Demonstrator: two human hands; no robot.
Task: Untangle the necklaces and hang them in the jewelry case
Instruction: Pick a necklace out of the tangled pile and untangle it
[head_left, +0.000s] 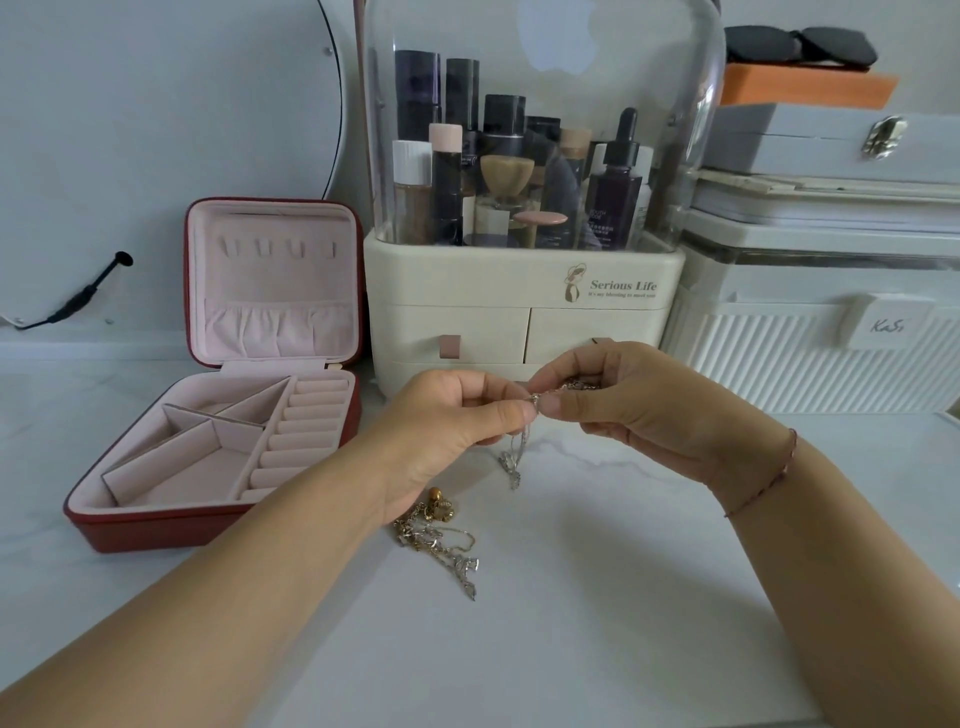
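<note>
Both forearms enter from the lower edge and converge at mid-frame above the table. Left hand (447, 415): palm turned inward, fingers curled, thumb and forefinger closed in a pinch on a silver necklace (514, 460). Right hand (623, 410): facing it, fingertips nearly touching the left hand's, thumb and forefinger pinching the same chain at the same spot, with a small bunch of chain gathered above the fingers. A thin red bracelet (785, 462) circles the right wrist.

Surface: a white marble-patterned tabletop (649, 613) set against a pale wall. A red jewelry case (223, 410) sits at left, open, lid upright; the pink lining shows a row of hooks (278, 248) in the lid with a gathered pocket below, and dividers and ring rolls in the base. No necklace hangs there yet. A round mirror (156, 130) leans behind the case. A cream cosmetics organizer (524, 296) with a clear dome, bottles and two drawers stands behind the hands. White storage boxes (810, 343) are stacked at right.

Held necklace: its long axis is near vertical, dropping from the pinch to a pendant just above or on the tabletop; contact cannot be told. A tangle of necklaces (436, 535), gold and silver, lies on the tabletop beside the left wrist, running diagonally from a gold bead at upper left toward a silver pendant at lower right.
</note>
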